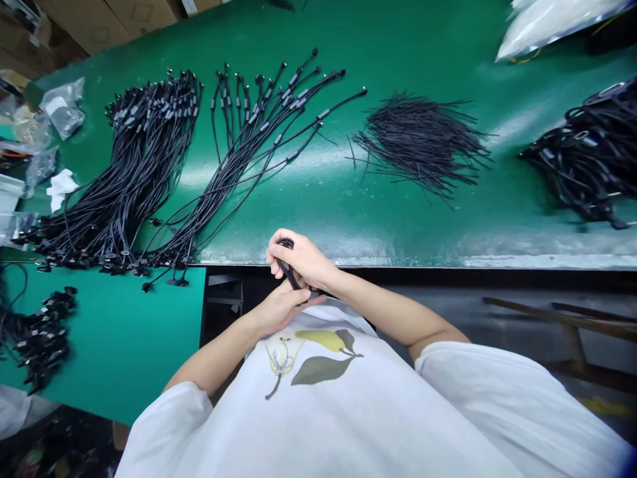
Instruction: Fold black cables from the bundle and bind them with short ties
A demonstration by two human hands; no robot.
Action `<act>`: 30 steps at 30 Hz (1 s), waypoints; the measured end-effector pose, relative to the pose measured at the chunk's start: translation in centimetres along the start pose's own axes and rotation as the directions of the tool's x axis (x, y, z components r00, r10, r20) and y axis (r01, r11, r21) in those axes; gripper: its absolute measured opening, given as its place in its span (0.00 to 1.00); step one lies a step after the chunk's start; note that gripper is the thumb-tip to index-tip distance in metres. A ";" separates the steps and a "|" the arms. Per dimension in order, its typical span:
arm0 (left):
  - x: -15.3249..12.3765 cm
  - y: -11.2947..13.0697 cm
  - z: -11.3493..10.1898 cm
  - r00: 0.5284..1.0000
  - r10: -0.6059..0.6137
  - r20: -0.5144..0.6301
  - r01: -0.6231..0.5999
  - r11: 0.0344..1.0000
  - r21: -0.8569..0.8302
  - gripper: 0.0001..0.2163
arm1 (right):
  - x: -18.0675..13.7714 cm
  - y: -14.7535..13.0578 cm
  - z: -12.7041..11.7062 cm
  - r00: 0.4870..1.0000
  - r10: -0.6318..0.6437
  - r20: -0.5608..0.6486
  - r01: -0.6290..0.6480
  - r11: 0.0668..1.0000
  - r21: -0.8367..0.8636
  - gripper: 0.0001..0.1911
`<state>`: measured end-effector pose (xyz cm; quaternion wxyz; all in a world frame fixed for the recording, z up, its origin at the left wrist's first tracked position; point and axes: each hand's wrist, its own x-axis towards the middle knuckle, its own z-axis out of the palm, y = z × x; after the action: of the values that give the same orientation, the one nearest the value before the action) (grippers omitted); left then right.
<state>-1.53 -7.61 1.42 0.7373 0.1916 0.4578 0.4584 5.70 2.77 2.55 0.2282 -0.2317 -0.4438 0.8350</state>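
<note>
Close to my body, at the table's front edge, both hands are on a folded black cable [288, 271]. My right hand [309, 260] has its fingers curled around the upper loop of the cable. Below it, my left hand [279, 308] grips the lower end, with the thumb lying across it. Part of the cable is hidden behind the fingers. Beyond my hands, to the left, several loose black cables [223, 174] with grey sleeves lie fanned out. A pile of short black ties [425, 141] lies ahead to the right.
A thick bundle of black cables [144, 146] spreads over the green table [318, 206] at left. More coiled cables [587, 149] lie at far right, below a white plastic bag [557, 26]. A lower green surface [134, 338] holds black connectors [47, 335]. Cardboard boxes [134, 16] stand at the back left.
</note>
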 end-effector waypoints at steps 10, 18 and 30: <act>0.0 2.2 -1.6 0.992 -0.047 0.115 0.022 0.978 0.209 0.20 | 0.2 -2.1 -0.8 0.963 0.119 0.242 -0.189 0.939 0.288 0.23; 0.8 3.0 0.7 0.991 -0.017 0.131 0.027 0.997 -0.074 0.21 | 0.2 -3.1 -2.1 0.952 -0.118 0.284 0.056 0.975 0.217 0.25; 3.4 4.7 -0.2 0.997 -0.020 0.078 -0.013 0.918 0.396 0.17 | -0.8 -3.1 -4.6 0.975 -0.222 0.001 0.221 0.968 -0.118 0.18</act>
<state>-3.52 -2.42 2.88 0.7019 0.3542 0.5114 0.3468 9.58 6.76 3.05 0.3088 -0.1989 -0.5136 0.7754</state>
